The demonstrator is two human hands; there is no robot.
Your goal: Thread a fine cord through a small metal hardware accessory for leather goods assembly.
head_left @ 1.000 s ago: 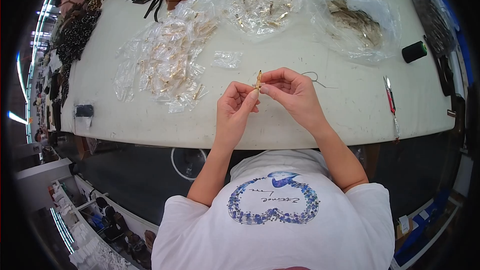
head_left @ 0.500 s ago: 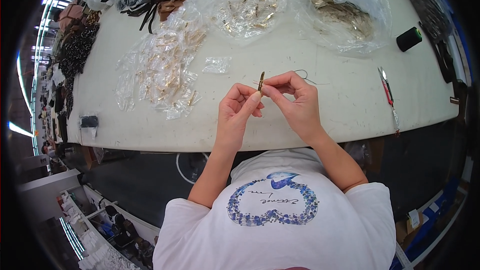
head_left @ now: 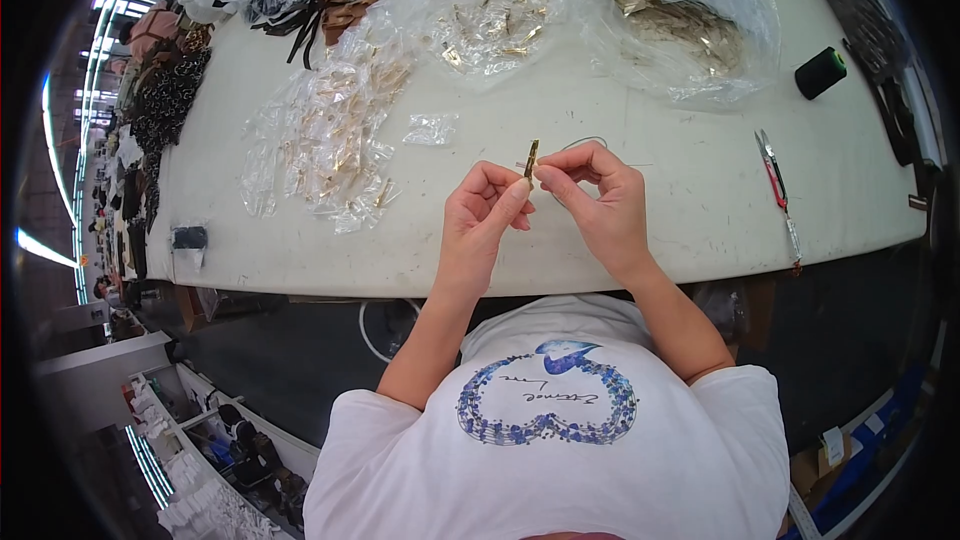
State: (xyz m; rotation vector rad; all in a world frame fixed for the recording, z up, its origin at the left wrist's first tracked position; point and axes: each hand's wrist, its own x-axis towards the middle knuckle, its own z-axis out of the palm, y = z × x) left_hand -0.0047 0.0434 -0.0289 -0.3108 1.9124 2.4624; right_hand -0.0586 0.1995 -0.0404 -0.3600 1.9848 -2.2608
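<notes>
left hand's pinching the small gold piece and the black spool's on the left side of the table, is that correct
Not quite: the head view shows the black spool on the right side of the table. The left hand does pinch the small gold piece.

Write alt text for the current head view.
A person's left hand pinches a small golden piece over a pale table, the right hand close beside it. Clear plastic packets lie to the left; a black spool and red-handled snips to the right.
</notes>
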